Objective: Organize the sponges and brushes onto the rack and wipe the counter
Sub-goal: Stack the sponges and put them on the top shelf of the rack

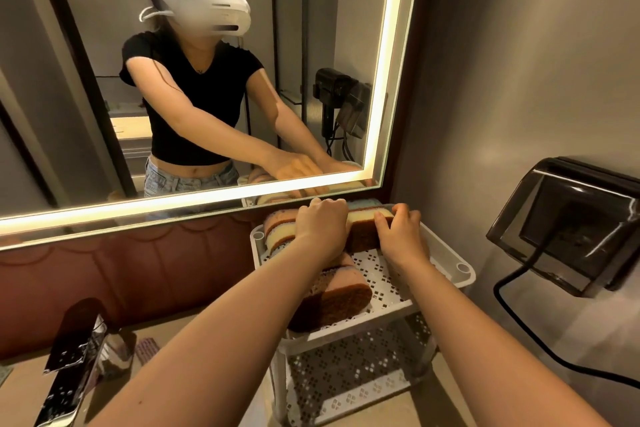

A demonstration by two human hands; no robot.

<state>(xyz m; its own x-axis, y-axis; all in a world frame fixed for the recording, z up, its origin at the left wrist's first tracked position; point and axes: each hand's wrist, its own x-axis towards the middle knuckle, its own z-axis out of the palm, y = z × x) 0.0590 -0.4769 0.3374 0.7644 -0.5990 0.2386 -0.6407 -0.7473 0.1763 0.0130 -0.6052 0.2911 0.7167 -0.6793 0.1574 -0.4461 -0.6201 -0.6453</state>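
A white perforated two-tier rack stands on the counter under the mirror. Several layered sponges stand on edge along the back of its top shelf; a yellow-and-brown sponge sits between my hands. My left hand presses on the row of sponges from the left. My right hand grips the right end of that sponge. A pink-and-brown sponge lies at the front left of the top shelf, partly under my left forearm. The lower shelf looks bare.
A chrome faucet rises at the lower left, with a small purple patterned item beside it on the beige counter. A lit mirror spans the back wall. A dark wall-mounted box with a black cable hangs at the right.
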